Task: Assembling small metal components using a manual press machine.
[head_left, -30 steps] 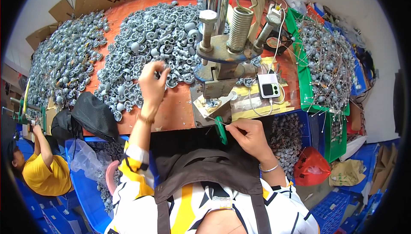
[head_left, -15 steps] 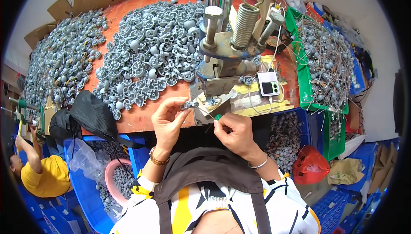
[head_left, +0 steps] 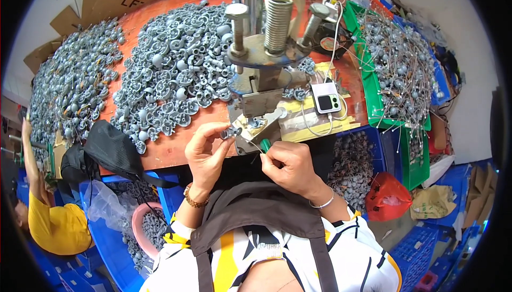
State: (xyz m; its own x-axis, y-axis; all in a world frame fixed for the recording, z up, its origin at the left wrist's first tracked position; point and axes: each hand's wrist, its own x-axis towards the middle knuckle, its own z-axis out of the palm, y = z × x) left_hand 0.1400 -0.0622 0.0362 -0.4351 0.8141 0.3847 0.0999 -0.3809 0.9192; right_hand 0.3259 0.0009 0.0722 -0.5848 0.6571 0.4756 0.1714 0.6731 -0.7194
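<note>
My left hand (head_left: 207, 153) pinches a small grey metal part (head_left: 231, 131) just in front of the press base. My right hand (head_left: 287, 164) grips a green-handled pick (head_left: 263, 145) whose thin tip points up toward the press plate (head_left: 260, 124). Another grey part (head_left: 257, 122) lies on that plate. The two hands are close together at the near edge of the orange table (head_left: 176, 150). Above them stands the metal press (head_left: 265, 46) with its coil spring and posts.
A large heap of grey parts (head_left: 176, 73) covers the table's left and middle. A green crate of wired parts (head_left: 397, 68) stands right; a small phone-like device (head_left: 326, 102) lies beside the press. A black bag (head_left: 109, 150), blue bins, a red bag (head_left: 389, 196) and a person in yellow (head_left: 50, 222) surround me.
My left hand came back from the heap of grey parts with one part and now holds it at the press. My right hand with the green tool moved up beside it.
</note>
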